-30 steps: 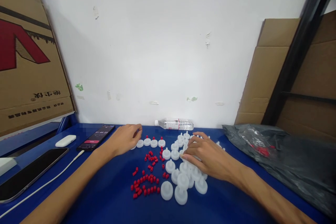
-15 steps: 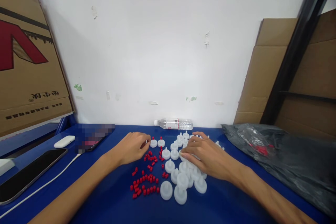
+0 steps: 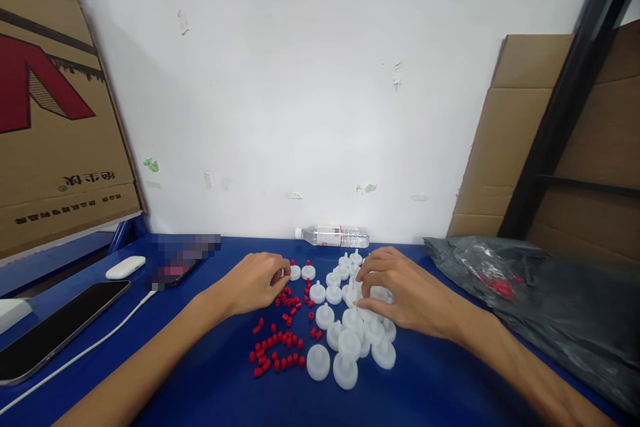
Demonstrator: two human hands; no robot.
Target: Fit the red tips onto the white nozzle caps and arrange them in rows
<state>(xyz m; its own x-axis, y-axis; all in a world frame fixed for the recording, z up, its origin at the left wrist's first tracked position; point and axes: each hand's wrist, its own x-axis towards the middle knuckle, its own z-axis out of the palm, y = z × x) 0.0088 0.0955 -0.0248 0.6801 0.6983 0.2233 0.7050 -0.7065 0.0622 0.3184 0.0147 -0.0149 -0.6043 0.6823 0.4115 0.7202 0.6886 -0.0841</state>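
My left hand (image 3: pixel 261 280) is at the left of two white spouted caps (image 3: pixel 309 272) that carry small red tips. Its fingers are curled together, and whatever they may hold is hidden. Over a heap of translucent white spouted caps (image 3: pixel 349 345), my right hand (image 3: pixel 400 293) hovers low with thumb and fingers curved apart. Some of the heap is covered by this hand. Between and in front of my hands lie many small red caps (image 3: pixel 284 363), scattered in loose groups on the blue table (image 3: pixel 210 387).
A clear plastic bottle (image 3: pixel 333 236) lies against the wall. To the left are a black phone (image 3: pixel 60 333), a white earbud case (image 3: pixel 125 267), a second phone (image 3: pixel 187 263) and a white cable (image 3: pixel 90 347). A grey plastic bag (image 3: pixel 565 307) covers the right side; cardboard (image 3: pixel 510 133) stands behind.
My right hand has shifted slightly right, and its thumb and fingers have spread apart over the white caps. My left hand stays almost in place. The whole view has moved a little.
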